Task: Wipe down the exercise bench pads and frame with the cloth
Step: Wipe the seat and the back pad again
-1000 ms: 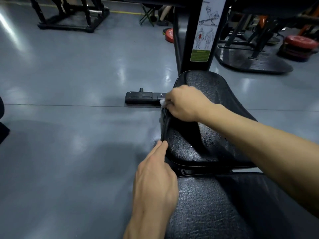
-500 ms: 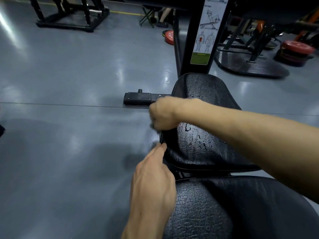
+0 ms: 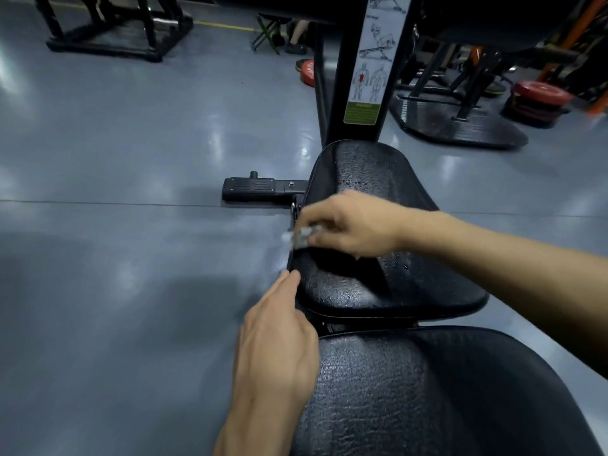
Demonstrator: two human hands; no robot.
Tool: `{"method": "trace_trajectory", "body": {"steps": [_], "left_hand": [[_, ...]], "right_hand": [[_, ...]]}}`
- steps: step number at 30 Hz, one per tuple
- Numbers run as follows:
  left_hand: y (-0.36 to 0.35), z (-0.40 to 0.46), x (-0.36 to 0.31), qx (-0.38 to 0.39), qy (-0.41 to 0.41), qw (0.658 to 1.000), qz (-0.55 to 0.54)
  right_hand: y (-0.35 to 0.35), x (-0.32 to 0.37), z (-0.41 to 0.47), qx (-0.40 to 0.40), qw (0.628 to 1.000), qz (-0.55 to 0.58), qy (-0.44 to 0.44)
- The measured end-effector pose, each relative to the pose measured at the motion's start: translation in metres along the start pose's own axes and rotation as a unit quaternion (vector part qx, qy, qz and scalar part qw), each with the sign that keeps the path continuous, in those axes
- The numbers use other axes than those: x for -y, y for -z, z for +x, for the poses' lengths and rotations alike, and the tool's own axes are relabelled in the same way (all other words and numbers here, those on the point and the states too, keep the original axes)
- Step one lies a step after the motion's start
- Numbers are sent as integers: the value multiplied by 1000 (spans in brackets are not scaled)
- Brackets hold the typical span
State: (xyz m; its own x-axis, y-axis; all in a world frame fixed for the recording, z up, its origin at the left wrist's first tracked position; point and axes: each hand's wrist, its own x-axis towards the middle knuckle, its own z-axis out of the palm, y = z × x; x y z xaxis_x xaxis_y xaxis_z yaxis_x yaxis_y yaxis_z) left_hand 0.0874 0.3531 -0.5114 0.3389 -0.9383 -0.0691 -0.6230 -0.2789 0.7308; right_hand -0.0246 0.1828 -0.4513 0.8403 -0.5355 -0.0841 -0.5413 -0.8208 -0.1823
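At the centre of the frame the right hand (image 3: 352,225) pinches a small pale cloth (image 3: 301,236), blurred, against the left edge of the seat pad (image 3: 378,284). The left hand (image 3: 279,337), fingers straight, touches that pad's lower-left rim. The cloth looks light, soft and probably damp, so bunching it in the fingertips suits it. Droplets dot the textured black vinyl, which is likely slick when wet yet firm underneath. The larger back pad (image 3: 427,390) fills the lower right; the frame post (image 3: 355,77) rises at upper centre.
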Motion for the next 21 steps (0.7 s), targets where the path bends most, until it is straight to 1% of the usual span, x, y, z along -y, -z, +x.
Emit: {"method": "trace_trajectory", "body": {"steps": [2, 3, 5, 7, 8, 9, 11, 13, 15, 17, 19, 21], "left_hand": [[-1, -2, -1, 6, -4, 1000, 3], [0, -2, 0, 8, -4, 1000, 3], [1, -2, 1, 13, -3, 1000, 5], [1, -1, 2, 15, -6, 1000, 13], [1, 0, 2, 13, -8, 1000, 18], [0, 0, 2, 10, -9, 1000, 24], [-1, -1, -1, 9, -11, 999, 30], [-1, -3, -1, 12, -11, 1000, 25], [-1, -3, 0, 13, -11, 1000, 22], [-2, -3, 0, 12, -8, 1000, 22], [-3, -4, -3, 8, -8, 1000, 20], [-4, -4, -6, 1, -9, 1000, 14]], "right_hand": [[4, -16, -1, -51, 997, -4, -53], [2, -18, -2, -70, 995, -12, -64], [-13, -5, -18, -90, 995, -22, -43], [-30, 15, -38, -77, 997, -21, -6], [-35, 19, -45, -74, 997, -25, -5], [-36, 18, -48, -86, 996, -26, -15], [-30, 1, -49, -153, 986, -6, -69], [-20, -15, -53, -228, 964, 32, -132], [-9, -31, -68, -319, 923, 93, -195], [-3, -38, -95, -380, 878, 148, -249], [-7, -34, -128, -392, 851, 193, -292], [-25, -24, -160, -374, 840, 217, -327]]}}
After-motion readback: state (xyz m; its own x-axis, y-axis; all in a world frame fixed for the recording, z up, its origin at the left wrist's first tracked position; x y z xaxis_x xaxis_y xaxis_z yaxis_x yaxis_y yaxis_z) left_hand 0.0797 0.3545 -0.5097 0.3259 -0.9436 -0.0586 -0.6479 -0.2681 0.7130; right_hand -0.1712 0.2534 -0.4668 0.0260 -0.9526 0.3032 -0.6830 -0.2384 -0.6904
